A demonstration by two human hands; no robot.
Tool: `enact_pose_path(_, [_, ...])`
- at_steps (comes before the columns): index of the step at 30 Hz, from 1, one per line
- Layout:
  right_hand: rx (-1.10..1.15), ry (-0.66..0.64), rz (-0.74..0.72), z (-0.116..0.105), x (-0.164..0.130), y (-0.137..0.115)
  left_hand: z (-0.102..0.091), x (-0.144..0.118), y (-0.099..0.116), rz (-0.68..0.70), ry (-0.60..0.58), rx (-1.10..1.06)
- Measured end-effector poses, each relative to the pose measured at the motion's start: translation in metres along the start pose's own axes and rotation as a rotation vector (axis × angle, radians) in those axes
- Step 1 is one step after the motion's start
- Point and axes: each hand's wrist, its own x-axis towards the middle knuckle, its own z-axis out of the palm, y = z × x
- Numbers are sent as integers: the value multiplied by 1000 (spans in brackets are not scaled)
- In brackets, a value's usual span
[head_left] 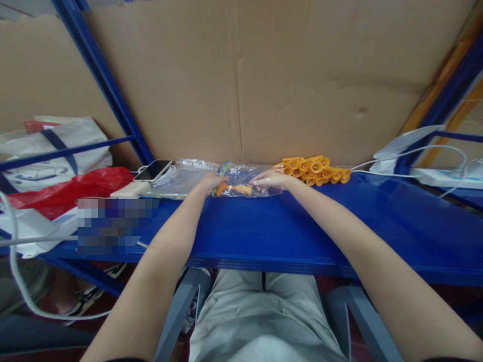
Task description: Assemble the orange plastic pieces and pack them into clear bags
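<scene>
A clear plastic bag (pixel 245 173) lies across the back of the blue table, with an orange piece (pixel 222 189) and a yellow-orange flared piece (pixel 243 189) in it. At its left end, by a blue and green printed strip (pixel 224 168), my left hand (pixel 212 182) is closed on the bag. My right hand (pixel 272 180) has its fingers bent at the bag's right end, with film around them; whether they are inside it is unclear. Just right of that hand is a pile of yellow-orange cone-ended plastic pieces (pixel 315 170).
More flat clear bags (pixel 188 178) lie left of my left hand. Farther left are a phone (pixel 154 171), a white box (pixel 130 190), a red plastic bag (pixel 83 186) and cables. A cardboard panel (pixel 241 80) stands behind the blue table (pixel 264 231). Blue posts rise at both sides.
</scene>
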Motion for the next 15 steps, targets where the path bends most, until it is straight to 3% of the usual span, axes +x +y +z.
enact_pose_path(5, [-236,251,-86,-24,-12,-5,-2,1,-2,10,87,245])
enact_pose_path(10, [-887,661,-186,-48,-41,-6,-3,3,-2,13,129,435])
enact_pose_path(13, [-1132,778,-207,-54,-54,2,-3,9,-5,5,144,484])
enact_pose_path(15, [-1201,799,-182,-54,-58,9,-4,15,-9,27,120,400])
